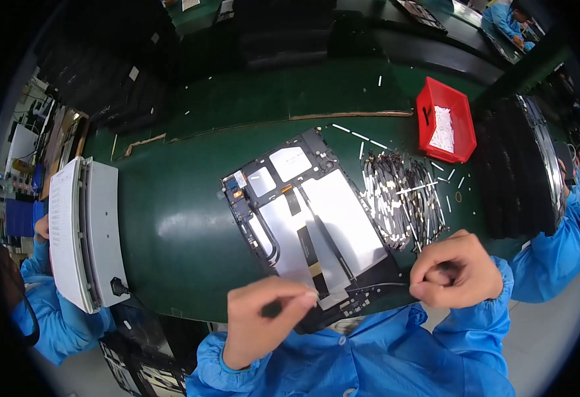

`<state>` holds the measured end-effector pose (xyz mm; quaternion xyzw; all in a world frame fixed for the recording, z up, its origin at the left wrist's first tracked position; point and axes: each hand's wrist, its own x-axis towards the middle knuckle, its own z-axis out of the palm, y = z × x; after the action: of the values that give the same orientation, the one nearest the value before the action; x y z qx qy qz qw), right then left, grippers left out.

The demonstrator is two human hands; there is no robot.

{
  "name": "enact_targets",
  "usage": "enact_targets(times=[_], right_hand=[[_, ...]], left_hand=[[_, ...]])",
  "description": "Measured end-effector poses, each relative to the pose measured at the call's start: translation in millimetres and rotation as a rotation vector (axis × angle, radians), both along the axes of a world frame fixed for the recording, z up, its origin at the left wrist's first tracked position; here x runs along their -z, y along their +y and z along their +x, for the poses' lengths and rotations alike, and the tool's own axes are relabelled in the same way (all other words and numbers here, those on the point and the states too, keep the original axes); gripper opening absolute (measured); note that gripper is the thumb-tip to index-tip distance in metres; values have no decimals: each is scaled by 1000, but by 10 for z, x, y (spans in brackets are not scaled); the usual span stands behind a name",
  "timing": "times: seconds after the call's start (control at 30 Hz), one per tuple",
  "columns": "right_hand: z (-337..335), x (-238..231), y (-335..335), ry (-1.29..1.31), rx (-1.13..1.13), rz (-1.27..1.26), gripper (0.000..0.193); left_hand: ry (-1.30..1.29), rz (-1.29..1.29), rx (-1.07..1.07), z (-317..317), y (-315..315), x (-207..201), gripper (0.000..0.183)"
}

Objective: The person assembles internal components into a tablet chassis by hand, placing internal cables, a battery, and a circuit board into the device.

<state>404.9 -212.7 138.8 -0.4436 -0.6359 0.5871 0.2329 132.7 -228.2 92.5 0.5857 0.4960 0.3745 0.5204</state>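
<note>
An opened tablet-like device (pixel 343 205) with silver panels and a black frame lies tilted on the green bench before me. My left hand (pixel 263 316) is closed in a pinch over its lower left part; what the fingertips hold, if anything, is too small to make out. At the device's lower right corner, my right hand (pixel 457 271) is curled, its thumb and forefinger pinching the end of a thin cable (pixel 383 285). The cable runs leftward over the device's lower edge. Just right of the device lies a bundle of black cables (pixel 399 202) with white pieces.
A red bin (pixel 465 135) holding white strips (pixel 442 129) stands beyond the cables, with loose strips scattered nearby. Dark stacks (pixel 512 169) rise at right and at far left. A white binder (pixel 108 231) stands on the left. Co-workers' blue sleeves (pixel 555 245) show at both sides.
</note>
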Motion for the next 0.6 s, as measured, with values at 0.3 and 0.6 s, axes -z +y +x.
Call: enact_targets(times=[0.3,0.6], right_hand=[[-701,103,-295,-80,149,333,30],[-919,374,-406,111,-39,69,14]], left_hand=[[-564,-61,-397,53,-568,279,13],[-255,-70,-207,-42,-684,301,15]])
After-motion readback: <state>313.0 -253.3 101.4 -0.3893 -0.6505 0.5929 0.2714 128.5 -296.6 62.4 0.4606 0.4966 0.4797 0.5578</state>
